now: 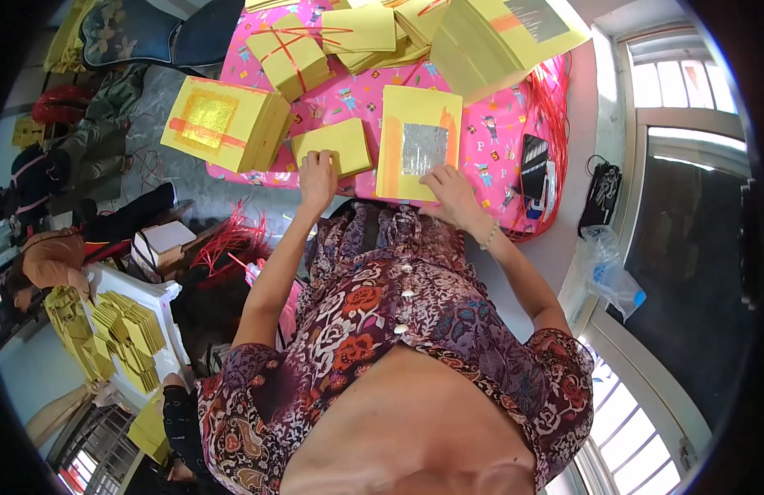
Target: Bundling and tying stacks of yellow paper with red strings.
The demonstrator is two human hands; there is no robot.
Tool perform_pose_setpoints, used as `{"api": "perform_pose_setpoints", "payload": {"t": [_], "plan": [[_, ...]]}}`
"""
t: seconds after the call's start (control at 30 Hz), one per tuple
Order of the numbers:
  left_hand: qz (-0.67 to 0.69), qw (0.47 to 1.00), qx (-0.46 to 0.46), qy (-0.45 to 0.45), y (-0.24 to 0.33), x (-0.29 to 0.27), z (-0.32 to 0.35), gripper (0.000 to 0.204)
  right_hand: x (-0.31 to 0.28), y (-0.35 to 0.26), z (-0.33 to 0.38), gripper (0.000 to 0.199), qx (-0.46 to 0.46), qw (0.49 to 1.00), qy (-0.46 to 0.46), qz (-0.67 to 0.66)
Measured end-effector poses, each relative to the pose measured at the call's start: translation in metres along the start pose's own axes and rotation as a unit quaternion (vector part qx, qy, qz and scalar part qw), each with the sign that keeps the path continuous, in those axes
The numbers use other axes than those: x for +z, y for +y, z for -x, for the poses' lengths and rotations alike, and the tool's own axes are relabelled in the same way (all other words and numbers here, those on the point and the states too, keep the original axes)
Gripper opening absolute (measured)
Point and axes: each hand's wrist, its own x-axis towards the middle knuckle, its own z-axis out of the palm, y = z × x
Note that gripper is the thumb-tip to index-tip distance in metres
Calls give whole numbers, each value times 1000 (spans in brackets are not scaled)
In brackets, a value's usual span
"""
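Note:
My left hand (317, 180) rests on the near edge of a small stack of plain yellow paper (334, 147) on the pink patterned table cover (493, 132). My right hand (452, 194) presses its fingers on the near right corner of a taller stack of yellow sheets with an orange band and a silver foil square (419, 150). Both stacks lie side by side at the table's near edge, just beyond my flowered blouse.
A thick yellow stack with a gold foil square (225, 122) overhangs the table's left edge. Bundles tied with red string (289, 56) and more yellow stacks (489, 37) lie farther back. Red strings (551, 99) and a dark phone (533, 165) sit at right. Folded yellow papers (130, 334) fill a tray lower left.

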Motion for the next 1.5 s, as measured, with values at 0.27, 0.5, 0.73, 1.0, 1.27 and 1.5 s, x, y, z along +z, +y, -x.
{"api": "perform_pose_setpoints", "payload": {"t": [0.27,0.5,0.73,1.0,1.27,1.5], "plan": [[47,997,34,43,18,-42,-12,26,7,6,-4,48,3,1000,13,-26],[239,940,183,-160,62,-53,-1,34,2,7,-6,41,-16,998,28,-45],[229,925,245,-180,78,-35,-11,39,-3,15,-6,20,-32,994,32,-103],[297,914,174,-217,78,-34,-24,16,-1,25,-11,21,6,989,10,-145],[338,893,40,-295,66,-23,-34,21,4,35,-18,24,15,981,10,-193],[307,894,22,-326,66,-22,-40,23,5,37,-17,26,24,976,3,-216]]}}
